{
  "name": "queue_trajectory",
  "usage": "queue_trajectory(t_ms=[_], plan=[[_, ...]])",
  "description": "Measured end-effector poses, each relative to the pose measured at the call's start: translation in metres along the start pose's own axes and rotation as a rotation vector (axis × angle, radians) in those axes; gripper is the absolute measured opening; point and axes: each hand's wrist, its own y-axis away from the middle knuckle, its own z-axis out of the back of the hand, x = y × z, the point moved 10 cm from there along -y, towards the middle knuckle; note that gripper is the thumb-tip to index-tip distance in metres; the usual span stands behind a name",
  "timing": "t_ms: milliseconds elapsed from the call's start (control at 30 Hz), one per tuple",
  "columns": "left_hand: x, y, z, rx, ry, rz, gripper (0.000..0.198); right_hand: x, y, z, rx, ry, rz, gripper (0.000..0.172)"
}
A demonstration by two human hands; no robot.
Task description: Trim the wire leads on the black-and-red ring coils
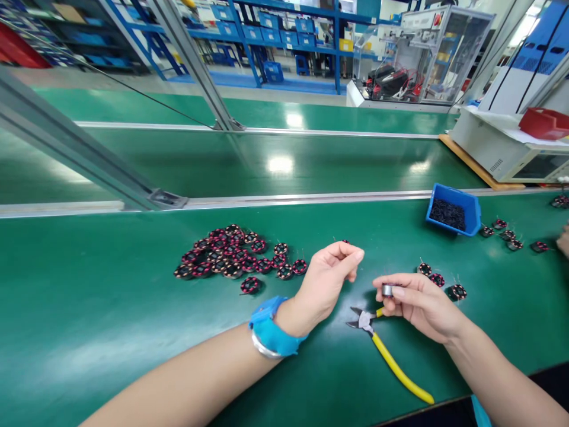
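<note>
My right hand (422, 302) pinches a small wire-wound motor stator (387, 290) between thumb and fingers, its silvery rim facing me. Across from it, my left hand (329, 279) is closed, thumb against fingertips; anything in that pinch is too small or hidden to make out. Below the hands lie side cutters (365, 321) with yellow handles, jaws apart, one handle partly behind my right hand. Several similar stators (231, 252), black with red or copper windings, form a pile left of my left hand. A few more stators (437, 280) lie just beyond my right hand.
A blue bin (454, 209) of small black parts stands at the back right, with several stators (507, 235) beside it. At the right edge another person's hand (563, 240) shows. Metal frame posts (195, 65) rise from the green bench (133, 308).
</note>
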Motion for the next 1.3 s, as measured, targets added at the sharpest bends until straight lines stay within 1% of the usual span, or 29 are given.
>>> queue_trajectory(t_ms=[67, 167, 300, 367, 433, 467, 533, 600, 633, 667, 700, 767, 833, 967, 1033, 1100, 1200, 1233, 1300], plan=[[0.005, 0.0, 0.001, -0.005, 0.009, 0.032, 0.025, 0.001, 0.0, 0.0, -0.004, -0.035, 0.007, 0.028], [0.012, 0.002, -0.003, 0.022, 0.008, 0.07, 0.025, 0.003, 0.0, 0.0, -0.01, -0.06, 0.014, 0.029], [0.017, 0.004, -0.006, 0.041, 0.018, 0.082, 0.022, 0.004, 0.0, 0.001, -0.011, -0.048, 0.022, 0.029], [0.019, 0.005, -0.006, 0.048, 0.026, 0.081, 0.02, 0.004, -0.001, 0.002, -0.023, -0.02, 0.032, 0.03], [0.021, 0.007, -0.007, 0.067, 0.016, 0.073, 0.021, 0.006, -0.001, 0.007, -0.076, 0.077, 0.078, 0.03], [0.021, 0.009, -0.008, 0.081, 0.002, 0.066, 0.022, 0.01, -0.001, 0.01, -0.126, 0.169, 0.135, 0.029], [0.023, 0.013, -0.013, 0.12, -0.027, 0.053, 0.027, 0.03, 0.005, 0.014, -0.267, 0.454, 0.341, 0.024], [0.025, 0.018, -0.019, 0.166, -0.03, 0.054, 0.037, 0.051, 0.019, 0.006, -0.392, 0.778, 0.593, 0.018], [0.028, 0.021, -0.023, 0.189, -0.021, 0.066, 0.042, 0.058, 0.025, -0.001, -0.425, 0.912, 0.694, 0.016], [0.031, 0.023, -0.027, 0.211, -0.01, 0.085, 0.046, 0.06, 0.029, -0.008, -0.437, 1.015, 0.765, 0.014], [0.034, 0.025, -0.03, 0.228, -0.002, 0.107, 0.05, 0.06, 0.032, -0.013, -0.431, 1.086, 0.804, 0.013], [0.04, 0.028, -0.033, 0.237, -0.001, 0.147, 0.052, 0.058, 0.032, -0.019, -0.409, 1.152, 0.825, 0.014], [0.044, 0.028, -0.033, 0.224, -0.017, 0.165, 0.051, 0.057, 0.031, -0.02, -0.408, 1.164, 0.823, 0.016], [0.047, 0.027, -0.032, 0.202, -0.034, 0.181, 0.045, 0.058, 0.031, -0.02, -0.453, 1.142, 0.807, 0.017], [0.047, 0.026, -0.031, 0.202, -0.033, 0.183, 0.043, 0.058, 0.027, -0.015, -0.464, 1.099, 0.742, 0.017], [0.046, 0.024, -0.03, 0.201, -0.034, 0.176, 0.043, 0.053, 0.019, -0.003, -0.428, 0.993, 0.592, 0.019], [0.044, 0.023, -0.028, 0.193, -0.05, 0.172, 0.042, 0.032, 0.004, 0.013, -0.256, 0.716, 0.293, 0.037], [0.044, 0.022, -0.027, 0.188, -0.059, 0.173, 0.042, 0.025, 0.002, 0.015, -0.197, 0.612, 0.218, 0.042], [0.044, 0.021, -0.026, 0.182, -0.076, 0.177, 0.042, 0.017, -0.001, 0.017, -0.132, 0.441, 0.135, 0.042]])
